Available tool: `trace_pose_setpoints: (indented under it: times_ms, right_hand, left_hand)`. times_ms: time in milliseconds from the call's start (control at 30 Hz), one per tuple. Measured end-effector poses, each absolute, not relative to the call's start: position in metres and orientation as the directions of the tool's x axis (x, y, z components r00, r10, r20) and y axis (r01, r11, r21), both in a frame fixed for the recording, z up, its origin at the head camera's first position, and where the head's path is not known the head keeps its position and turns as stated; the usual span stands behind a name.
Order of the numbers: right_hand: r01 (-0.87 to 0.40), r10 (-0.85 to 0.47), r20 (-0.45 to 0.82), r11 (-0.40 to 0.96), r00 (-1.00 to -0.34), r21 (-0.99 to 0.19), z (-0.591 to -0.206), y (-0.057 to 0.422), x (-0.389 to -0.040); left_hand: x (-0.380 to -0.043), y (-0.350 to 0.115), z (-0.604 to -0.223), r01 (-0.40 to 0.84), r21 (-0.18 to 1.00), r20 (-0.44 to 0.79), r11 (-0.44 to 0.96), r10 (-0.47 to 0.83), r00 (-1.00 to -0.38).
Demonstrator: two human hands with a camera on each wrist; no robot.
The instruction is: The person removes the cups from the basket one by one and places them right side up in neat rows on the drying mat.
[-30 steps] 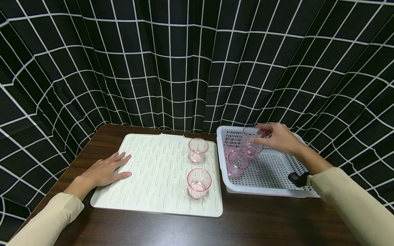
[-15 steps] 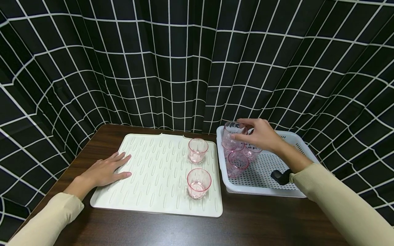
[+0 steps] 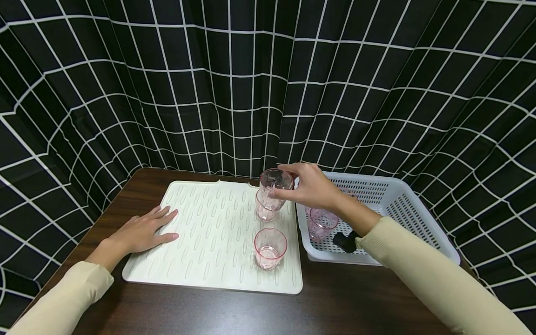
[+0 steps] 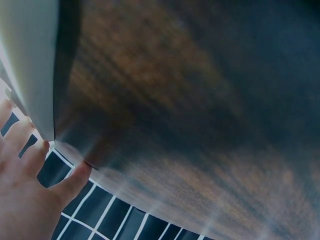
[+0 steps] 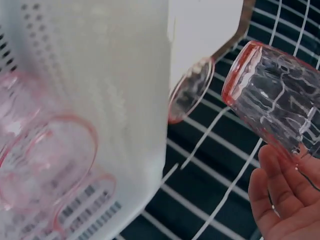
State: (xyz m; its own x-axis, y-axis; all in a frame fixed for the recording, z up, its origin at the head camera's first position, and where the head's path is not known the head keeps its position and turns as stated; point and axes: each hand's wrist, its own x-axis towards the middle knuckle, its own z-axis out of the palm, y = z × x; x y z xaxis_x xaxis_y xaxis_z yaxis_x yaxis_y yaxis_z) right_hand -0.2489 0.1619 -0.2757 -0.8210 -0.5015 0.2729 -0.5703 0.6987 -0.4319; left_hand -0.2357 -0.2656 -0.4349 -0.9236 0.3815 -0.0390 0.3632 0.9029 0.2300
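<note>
My right hand (image 3: pixel 316 188) grips a clear, pink-tinted drinking glass (image 3: pixel 275 188) by its side, above the back right part of a white ridged mat (image 3: pixel 201 232). In the right wrist view the held glass (image 5: pixel 275 95) lies sideways across the picture, fingers (image 5: pixel 285 185) against its side. Behind the held glass, partly covered by it, a second glass (image 3: pixel 264 213) stands on the mat. A third glass (image 3: pixel 270 251) stands nearer the front. My left hand (image 3: pixel 138 235) rests flat on the mat's left edge, fingers spread; the left wrist view shows that hand (image 4: pixel 30 185) at the edge.
Right of the mat is a white perforated plastic basket (image 3: pixel 385 181). Pink glasses stand in it, one in plain sight (image 3: pixel 322 224), others partly behind my right arm. The dark wood table (image 3: pixel 188 311) is backed by a black curtain (image 3: pixel 251 93) with a white grid.
My right hand has lifted a glass from the basket and carried it left, over the mat's back right. My left hand has stayed in place.
</note>
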Motion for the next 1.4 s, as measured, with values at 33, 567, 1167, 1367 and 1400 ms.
trace_pose_setpoints:
  times_ms: [33, 567, 1167, 1367, 1400]
  right_hand:
    - [-0.582, -0.518, 0.269, 0.688, -0.812, -0.434, -0.277, 0.157, -0.249]
    - [-0.642, -0.626, 0.198, 0.640, -0.754, -0.422, -0.302, 0.102, -0.235]
    - [-0.646, -0.720, 0.002, 0.621, -0.694, -0.444, -0.338, 0.071, -0.221]
    - [-0.654, -0.739, -0.063, 0.628, -0.670, -0.422, -0.343, 0.066, -0.218]
    - [-0.658, -0.743, -0.069, 0.628, -0.666, -0.415, -0.344, 0.065, -0.218]
  left_hand:
    - [-0.236, -0.266, -0.435, 0.364, 0.230, -0.039, 0.903, 0.382, -0.923]
    - [-0.238, -0.267, -0.437, 0.362, 0.223, -0.049, 0.905, 0.382, -0.923]
    - [-0.238, -0.266, -0.436, 0.367, 0.207, -0.037, 0.907, 0.382, -0.923]
    - [-0.238, -0.266, -0.435, 0.372, 0.208, -0.034, 0.905, 0.387, -0.921]
    - [-0.237, -0.266, -0.435, 0.373, 0.207, -0.034, 0.905, 0.387, -0.921]
